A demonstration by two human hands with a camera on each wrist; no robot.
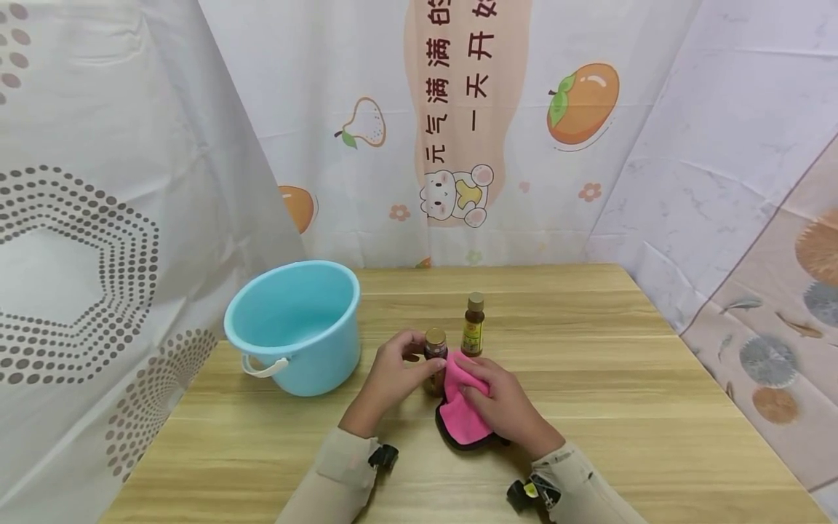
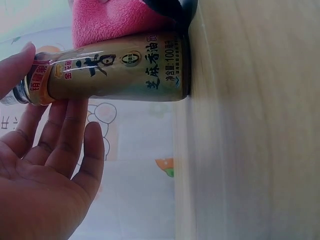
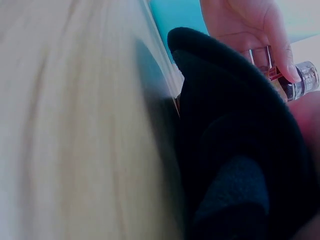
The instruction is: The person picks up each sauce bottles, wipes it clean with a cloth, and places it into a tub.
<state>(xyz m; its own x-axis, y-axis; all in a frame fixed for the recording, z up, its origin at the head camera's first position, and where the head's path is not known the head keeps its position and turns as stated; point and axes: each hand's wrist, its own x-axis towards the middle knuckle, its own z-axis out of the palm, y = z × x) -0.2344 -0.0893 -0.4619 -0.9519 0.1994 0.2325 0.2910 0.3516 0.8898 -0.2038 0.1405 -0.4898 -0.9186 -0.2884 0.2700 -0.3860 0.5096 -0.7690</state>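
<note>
A sesame oil bottle (image 1: 434, 381) with a gold cap stands upright on the table. My left hand (image 1: 396, 370) grips it near the neck, thumb on one side and fingers on the other. In the left wrist view the sesame oil bottle (image 2: 117, 70) shows its gold label, its base at the tabletop. My right hand (image 1: 509, 405) holds a pink cloth (image 1: 463, 421) with a black backing against the bottle's right side. The cloth's dark side (image 3: 235, 105) fills much of the right wrist view and partly covers the bottle.
A second small brown bottle (image 1: 473, 331) with a yellow label stands just behind the hands. To the left sits a light blue bucket (image 1: 327, 364) with a white handle (image 1: 265, 370). The wooden table (image 1: 622, 386) is bordered by printed curtains (image 1: 366, 189) behind and on both sides.
</note>
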